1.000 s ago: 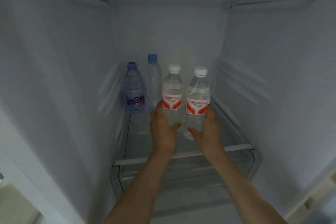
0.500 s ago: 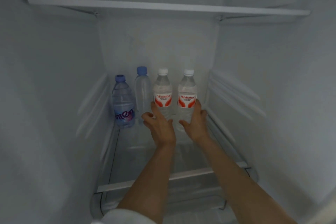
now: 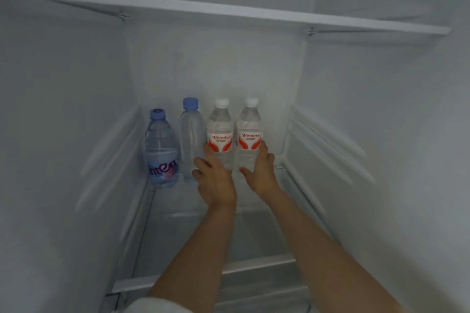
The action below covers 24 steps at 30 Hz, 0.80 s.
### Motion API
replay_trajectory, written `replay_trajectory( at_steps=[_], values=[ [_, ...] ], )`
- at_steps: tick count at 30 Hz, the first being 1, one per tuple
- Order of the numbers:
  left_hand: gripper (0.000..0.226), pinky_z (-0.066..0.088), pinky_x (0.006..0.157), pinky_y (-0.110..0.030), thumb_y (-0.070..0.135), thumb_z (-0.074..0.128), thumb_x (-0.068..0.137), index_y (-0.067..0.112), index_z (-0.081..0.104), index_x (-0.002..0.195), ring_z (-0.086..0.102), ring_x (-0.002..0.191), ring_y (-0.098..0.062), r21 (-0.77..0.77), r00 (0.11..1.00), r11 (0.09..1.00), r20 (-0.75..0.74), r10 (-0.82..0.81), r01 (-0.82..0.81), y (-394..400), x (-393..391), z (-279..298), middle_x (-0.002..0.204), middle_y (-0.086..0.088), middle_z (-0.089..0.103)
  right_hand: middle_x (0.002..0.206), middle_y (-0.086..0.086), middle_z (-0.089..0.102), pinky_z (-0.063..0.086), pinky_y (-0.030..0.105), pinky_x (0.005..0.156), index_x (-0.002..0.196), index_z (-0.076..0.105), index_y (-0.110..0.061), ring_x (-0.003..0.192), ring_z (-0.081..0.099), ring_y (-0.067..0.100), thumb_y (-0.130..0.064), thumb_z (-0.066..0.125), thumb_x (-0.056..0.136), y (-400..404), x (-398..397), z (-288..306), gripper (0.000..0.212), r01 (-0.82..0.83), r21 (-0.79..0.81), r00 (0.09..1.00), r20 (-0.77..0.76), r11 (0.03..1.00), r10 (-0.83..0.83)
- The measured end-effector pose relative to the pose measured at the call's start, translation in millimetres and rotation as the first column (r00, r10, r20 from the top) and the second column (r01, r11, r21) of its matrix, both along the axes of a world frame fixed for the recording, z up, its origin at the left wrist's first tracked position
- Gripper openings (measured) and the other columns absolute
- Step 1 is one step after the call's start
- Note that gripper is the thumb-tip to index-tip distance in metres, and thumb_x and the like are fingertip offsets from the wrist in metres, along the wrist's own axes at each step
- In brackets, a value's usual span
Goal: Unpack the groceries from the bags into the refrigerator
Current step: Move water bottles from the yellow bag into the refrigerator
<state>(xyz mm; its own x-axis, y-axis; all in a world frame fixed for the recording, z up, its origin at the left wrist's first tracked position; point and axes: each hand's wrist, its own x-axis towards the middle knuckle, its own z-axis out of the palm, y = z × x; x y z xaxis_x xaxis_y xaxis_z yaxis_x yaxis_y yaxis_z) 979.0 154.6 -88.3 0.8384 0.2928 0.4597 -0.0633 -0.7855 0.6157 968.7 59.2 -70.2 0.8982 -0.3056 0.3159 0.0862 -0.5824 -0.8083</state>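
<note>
While both stand upright at the shelf's (image 3: 178, 231) back, the left hand (image 3: 216, 180) curls its fingers round the left bottle (image 3: 220, 132) and the right hand (image 3: 262, 173) round the right bottle (image 3: 249, 134) — the two touching. At their 9 o'clock stand a clear blue-capped bottle (image 3: 191, 134) and — farther left — a blue bottle (image 3: 160, 152).

Two clear red-labelled bottles, white caps, upright side by side at the back of the refrigerator shelf (image 3: 178, 223): left red-labelled bottle (image 3: 220, 132), right red-labelled bottle (image 3: 248, 132), touching or nearly so. Just left, a plain blue-capped bottle (image 3: 191, 134), upright. Further left and nearer, a blue-tinted bottle (image 3: 160, 152), purple lettering, upright.
</note>
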Motion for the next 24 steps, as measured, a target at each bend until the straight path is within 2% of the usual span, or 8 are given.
replay_trajectory(
  at_steps=[5, 9, 11, 13, 15, 19, 22, 24],
  values=[
    [0.095, 0.053, 0.053, -0.037, 0.023, 0.091, 0.061, 0.010, 0.035, 0.137, 0.059, 0.079, -0.033, 0.034, 0.998, 0.998, 0.048, 0.042, -0.044, -2, 12, -2, 0.099, -0.018, 0.053, 0.141, 0.012, 0.034, 0.022, 0.015, 0.096, 0.146, 0.022, -0.011, 0.126, 0.030, 0.019, -0.002, 0.065, 0.084, -1, 9, -7, 0.076, -0.007, -0.023, 1.000, 0.021, 1.000, 0.007],
    [0.092, 0.054, 0.055, -0.038, 0.028, 0.090, 0.063, 0.010, 0.036, 0.136, 0.060, 0.079, -0.033, 0.041, 0.997, 0.998, 0.060, 0.041, -0.044, -5, 17, -5, 0.097, -0.018, 0.054, 0.140, 0.012, 0.034, 0.021, 0.010, 0.095, 0.146, 0.024, -0.010, 0.118, 0.029, 0.006, -0.004, 0.065, 0.086, -1, 11, -16, 0.073, 0.009, -0.027, 0.999, 0.047, 1.000, -0.008],
    [0.094, 0.056, 0.056, -0.039, 0.028, 0.091, 0.063, 0.011, 0.035, 0.137, 0.060, 0.081, -0.034, 0.025, 0.999, 0.999, 0.038, 0.033, -0.034, -5, 18, -4, 0.096, -0.019, 0.055, 0.139, 0.013, 0.034, 0.023, 0.010, 0.095, 0.148, 0.021, -0.010, 0.120, 0.035, 0.010, -0.006, 0.064, 0.087, -2, 10, -19, 0.074, 0.022, -0.028, 0.999, 0.045, 0.999, -0.021],
    [0.099, 0.056, 0.059, -0.040, 0.028, 0.089, 0.064, 0.015, 0.027, 0.140, 0.059, 0.087, -0.034, 0.005, 1.000, 1.000, 0.017, 0.020, -0.020, -2, 14, 0, 0.100, -0.019, 0.053, 0.141, 0.015, 0.032, 0.024, 0.013, 0.095, 0.150, 0.015, -0.008, 0.127, 0.039, 0.022, -0.007, 0.061, 0.090, -1, 6, -21, 0.076, 0.037, -0.030, 0.999, -0.009, 0.999, -0.038],
    [0.102, 0.055, 0.070, -0.042, 0.025, 0.085, 0.072, 0.020, 0.015, 0.146, 0.055, 0.101, -0.034, -0.036, 0.995, 0.997, -0.070, -0.066, 0.063, 2, 7, 4, 0.112, -0.019, 0.048, 0.144, 0.016, 0.030, 0.024, 0.015, 0.096, 0.151, 0.009, -0.006, 0.130, 0.038, 0.025, -0.008, 0.058, 0.092, 2, -2, -22, 0.077, 0.059, 0.018, 0.996, -0.065, 0.998, -0.058],
    [0.101, 0.050, 0.083, -0.043, 0.019, 0.076, 0.081, 0.017, 0.005, 0.153, 0.048, 0.121, -0.033, -0.124, 0.969, 0.973, -0.129, -0.210, 0.195, 12, -18, 7, 0.134, -0.018, 0.039, 0.143, 0.016, 0.035, 0.036, 0.030, 0.107, 0.148, 0.021, -0.004, 0.129, 0.042, 0.026, -0.009, 0.055, 0.093, 14, -32, -23, 0.065, 0.117, 0.198, 0.993, -0.050, 0.973, -0.109],
    [0.089, 0.048, 0.088, -0.043, 0.020, 0.074, 0.084, 0.017, 0.016, 0.151, 0.048, 0.123, -0.029, -0.148, 0.950, 0.946, -0.080, -0.303, 0.290, 24, -41, 13, 0.136, -0.014, 0.045, 0.140, 0.013, 0.039, 0.038, 0.037, 0.108, 0.144, 0.031, -0.006, 0.126, 0.044, 0.023, -0.012, 0.055, 0.094, 28, -64, -26, 0.056, 0.081, 0.242, 0.996, 0.018, 0.967, -0.087],
    [0.074, 0.051, 0.088, -0.044, 0.019, 0.072, 0.085, 0.018, 0.029, 0.146, 0.053, 0.117, -0.026, -0.148, 0.946, 0.937, -0.029, -0.323, 0.316, 34, -58, 18, 0.130, -0.010, 0.054, 0.142, 0.011, 0.036, 0.038, 0.036, 0.108, 0.144, 0.031, -0.007, 0.126, 0.043, 0.019, -0.016, 0.054, 0.095, 38, -88, -29, 0.055, 0.057, 0.238, 0.995, 0.071, 0.970, -0.076]
  ],
)
